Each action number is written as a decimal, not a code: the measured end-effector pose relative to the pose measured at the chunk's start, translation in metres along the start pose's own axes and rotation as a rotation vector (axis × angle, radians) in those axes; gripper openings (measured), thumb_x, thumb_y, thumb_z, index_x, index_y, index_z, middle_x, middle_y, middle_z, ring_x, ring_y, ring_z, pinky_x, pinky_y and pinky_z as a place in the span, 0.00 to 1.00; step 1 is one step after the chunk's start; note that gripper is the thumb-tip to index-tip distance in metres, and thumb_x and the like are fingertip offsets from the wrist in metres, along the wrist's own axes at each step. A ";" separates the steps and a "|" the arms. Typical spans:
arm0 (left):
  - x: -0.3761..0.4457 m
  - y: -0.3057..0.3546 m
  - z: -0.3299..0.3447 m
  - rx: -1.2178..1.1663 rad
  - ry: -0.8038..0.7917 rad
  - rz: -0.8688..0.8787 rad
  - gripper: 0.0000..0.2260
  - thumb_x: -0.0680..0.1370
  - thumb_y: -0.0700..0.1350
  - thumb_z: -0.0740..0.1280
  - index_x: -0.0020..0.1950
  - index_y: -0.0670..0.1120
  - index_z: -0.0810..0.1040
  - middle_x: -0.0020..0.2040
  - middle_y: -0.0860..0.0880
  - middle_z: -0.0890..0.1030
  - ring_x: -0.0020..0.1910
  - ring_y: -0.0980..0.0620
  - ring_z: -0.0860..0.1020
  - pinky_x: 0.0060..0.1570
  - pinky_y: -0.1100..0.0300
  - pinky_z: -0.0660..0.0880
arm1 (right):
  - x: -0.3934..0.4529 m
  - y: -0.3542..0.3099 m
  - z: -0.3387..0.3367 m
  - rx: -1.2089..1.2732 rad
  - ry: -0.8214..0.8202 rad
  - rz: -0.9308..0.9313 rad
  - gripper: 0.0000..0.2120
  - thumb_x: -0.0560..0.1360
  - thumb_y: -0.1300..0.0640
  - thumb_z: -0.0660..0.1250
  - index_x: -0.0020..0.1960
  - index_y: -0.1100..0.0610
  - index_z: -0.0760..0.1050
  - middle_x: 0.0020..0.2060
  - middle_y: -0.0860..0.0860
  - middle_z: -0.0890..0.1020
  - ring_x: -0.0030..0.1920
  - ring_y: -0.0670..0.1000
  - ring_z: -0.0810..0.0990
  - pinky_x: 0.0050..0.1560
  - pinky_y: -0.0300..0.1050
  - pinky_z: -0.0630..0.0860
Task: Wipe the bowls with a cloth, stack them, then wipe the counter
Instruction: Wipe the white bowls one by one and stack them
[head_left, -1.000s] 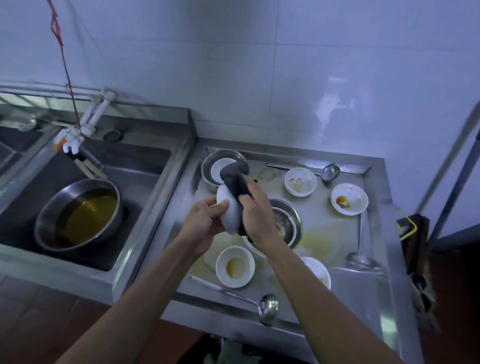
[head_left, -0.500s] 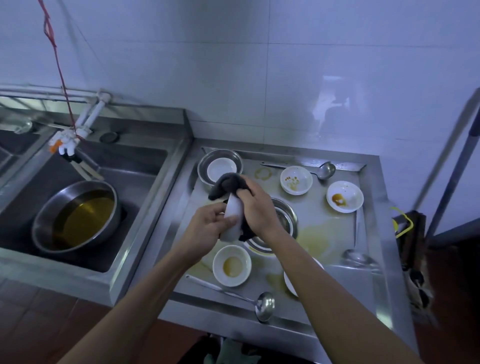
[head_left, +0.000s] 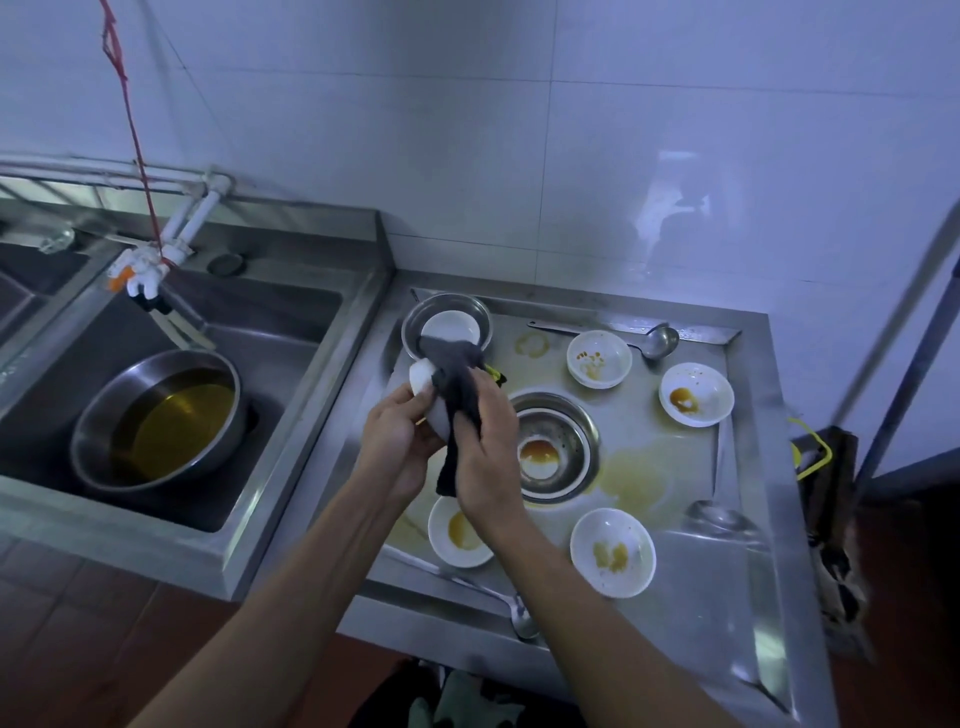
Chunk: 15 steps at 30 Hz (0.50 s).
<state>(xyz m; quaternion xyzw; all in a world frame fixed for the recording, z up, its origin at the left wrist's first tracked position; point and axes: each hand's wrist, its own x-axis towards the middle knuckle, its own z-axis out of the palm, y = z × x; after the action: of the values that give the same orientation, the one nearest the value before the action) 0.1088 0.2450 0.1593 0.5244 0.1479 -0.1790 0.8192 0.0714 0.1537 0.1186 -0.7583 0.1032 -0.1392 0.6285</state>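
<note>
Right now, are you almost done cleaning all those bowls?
Not nearly. One white bowl sits clean-looking inside the metal bowl at the back. The left hand holds another bowl while the right hand rubs it with the dark cloth. Four stained bowls wait, nothing is stacked, and the counter has yellow spills.

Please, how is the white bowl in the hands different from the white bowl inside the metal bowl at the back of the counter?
The held bowl is off the counter, tilted on its side; the back bowl sits upright inside a metal bowl. The left hand grips the held bowl while the right hand presses a dark cloth on it; the back bowl is untouched. Both are small and white.
</note>
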 end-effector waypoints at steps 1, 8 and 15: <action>0.001 0.000 -0.001 -0.051 0.011 -0.005 0.11 0.85 0.41 0.60 0.61 0.40 0.80 0.51 0.42 0.86 0.48 0.48 0.85 0.42 0.58 0.82 | -0.004 0.000 0.001 -0.007 0.013 -0.010 0.23 0.79 0.58 0.58 0.74 0.51 0.68 0.73 0.48 0.71 0.74 0.50 0.66 0.75 0.55 0.62; -0.001 -0.006 -0.016 -0.066 0.017 0.016 0.12 0.84 0.41 0.61 0.65 0.39 0.77 0.57 0.39 0.84 0.52 0.44 0.84 0.45 0.54 0.83 | 0.018 -0.009 -0.020 0.240 -0.085 0.409 0.14 0.78 0.57 0.59 0.58 0.43 0.75 0.53 0.48 0.81 0.54 0.48 0.79 0.56 0.44 0.76; -0.009 -0.001 -0.012 -0.016 -0.077 0.010 0.13 0.81 0.42 0.63 0.65 0.40 0.77 0.56 0.40 0.85 0.52 0.43 0.84 0.45 0.54 0.83 | 0.047 -0.013 -0.028 0.285 -0.119 0.497 0.19 0.72 0.56 0.57 0.58 0.44 0.78 0.55 0.52 0.82 0.56 0.56 0.80 0.60 0.57 0.76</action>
<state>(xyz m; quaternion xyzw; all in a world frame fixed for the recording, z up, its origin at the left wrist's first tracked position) 0.0995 0.2571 0.1576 0.5114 0.1152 -0.1936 0.8293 0.1060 0.1150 0.1400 -0.6206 0.2278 0.0505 0.7486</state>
